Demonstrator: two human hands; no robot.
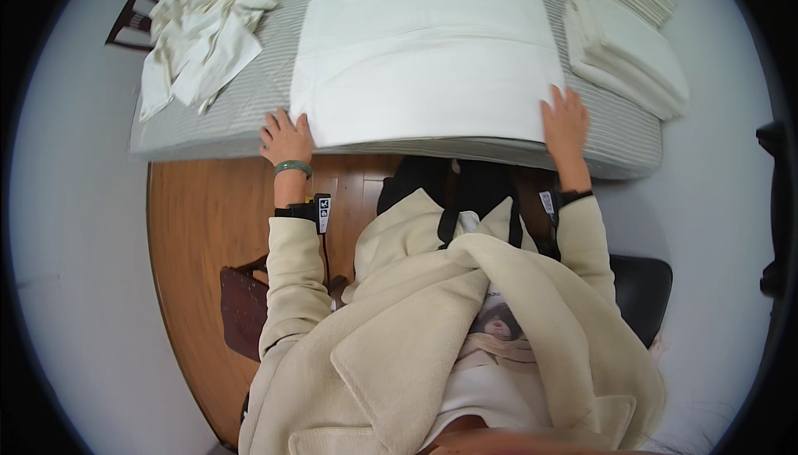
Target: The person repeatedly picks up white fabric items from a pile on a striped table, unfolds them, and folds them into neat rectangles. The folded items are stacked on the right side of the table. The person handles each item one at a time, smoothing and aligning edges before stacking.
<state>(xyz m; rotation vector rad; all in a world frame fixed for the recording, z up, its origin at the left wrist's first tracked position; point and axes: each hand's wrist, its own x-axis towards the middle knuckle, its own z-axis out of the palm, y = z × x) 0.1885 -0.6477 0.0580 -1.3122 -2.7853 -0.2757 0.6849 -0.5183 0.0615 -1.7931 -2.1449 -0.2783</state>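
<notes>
A white rectangular cloth [424, 68] lies spread before me on a table or bed with a striped grey cover [280, 59]. Faint creases cross its middle, and its near edge runs along the front of the covered surface. At the near left corner rests my left hand [287, 138], palm down with fingers apart, wearing a green bangle. My right hand [566, 123] lies flat at the near right corner, its thumb against the cloth's side edge. Neither hand shows cloth gripped between its fingers.
Crumpled cream cloths [212, 31] are heaped at the back left. Folded white cloths [623, 37] stand stacked at the right. A dark wooden chair [132, 19] shows beyond the heap. Below are a brown seat [243, 311], a black seat [642, 293] and wood flooring [199, 237].
</notes>
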